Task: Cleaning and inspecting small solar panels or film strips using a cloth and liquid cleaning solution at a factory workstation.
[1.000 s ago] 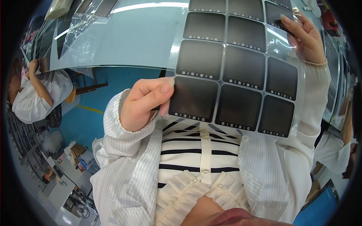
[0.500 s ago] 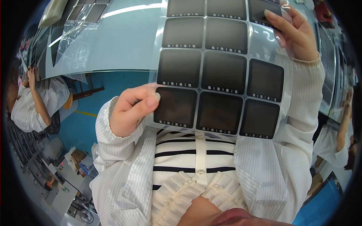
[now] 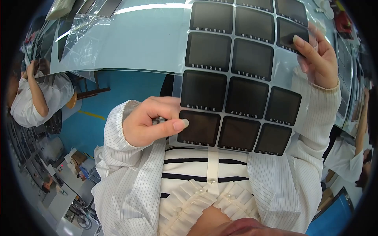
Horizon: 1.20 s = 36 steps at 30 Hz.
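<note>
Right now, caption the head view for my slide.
Left hand and right hand grip opposite edges of a clear sheet bearing dark panels.

A clear plastic sheet [image 3: 284,66] carries dark, rounded panels [image 3: 204,89] in three columns, with small white marks along their lower edges. One right-column spot is bare. The sheet is held up, its top running out of view.

A glossy, pale blue counter [image 3: 138,43] spans the top, a white streak of light [image 3: 157,6] reflected along it, while below lies a blue floor [image 3: 126,88] with a yellow line [image 3: 91,115] near a brown wooden frame [image 3: 93,93], and a pale desk [image 3: 61,202] and brown box [image 3: 78,157] occupy the lower left.
</note>
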### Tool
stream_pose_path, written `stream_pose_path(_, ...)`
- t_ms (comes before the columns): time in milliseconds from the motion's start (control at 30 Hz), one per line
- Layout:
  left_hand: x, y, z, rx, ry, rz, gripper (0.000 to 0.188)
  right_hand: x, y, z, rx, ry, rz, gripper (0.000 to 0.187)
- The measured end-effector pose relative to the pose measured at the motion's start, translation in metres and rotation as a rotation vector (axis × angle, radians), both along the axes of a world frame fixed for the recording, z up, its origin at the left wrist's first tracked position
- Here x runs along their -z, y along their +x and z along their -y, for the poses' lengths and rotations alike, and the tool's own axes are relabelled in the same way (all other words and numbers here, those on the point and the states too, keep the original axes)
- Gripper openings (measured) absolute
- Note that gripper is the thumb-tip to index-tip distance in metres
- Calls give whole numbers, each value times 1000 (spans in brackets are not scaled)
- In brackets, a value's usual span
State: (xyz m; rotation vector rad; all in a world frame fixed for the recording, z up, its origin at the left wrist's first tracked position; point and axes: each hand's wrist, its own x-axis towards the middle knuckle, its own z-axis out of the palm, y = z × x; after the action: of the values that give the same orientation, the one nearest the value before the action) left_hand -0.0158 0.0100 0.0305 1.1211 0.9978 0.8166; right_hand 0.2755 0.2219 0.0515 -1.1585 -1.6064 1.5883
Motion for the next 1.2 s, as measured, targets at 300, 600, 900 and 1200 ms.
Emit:
stream_pose_path(300, 4, -12, -2, 195, 54, -9, 24, -10, -16, 19, -28, -65, -53, 48)
stream_pose_path(600, 4, -19, -8, 227, 32, -95, 20, -7, -19, 21, 12, -56, -20, 50)
stream_pose_path(900, 16, -17, 3, -131, -17, -163, 26, 9, -36, -9, 25, 29, -38, 43)
stream_pose_path(1200, 74, -37, 27, -363, -343, 83, 41, 27, -28, -73, 103, 472, 468, 53)
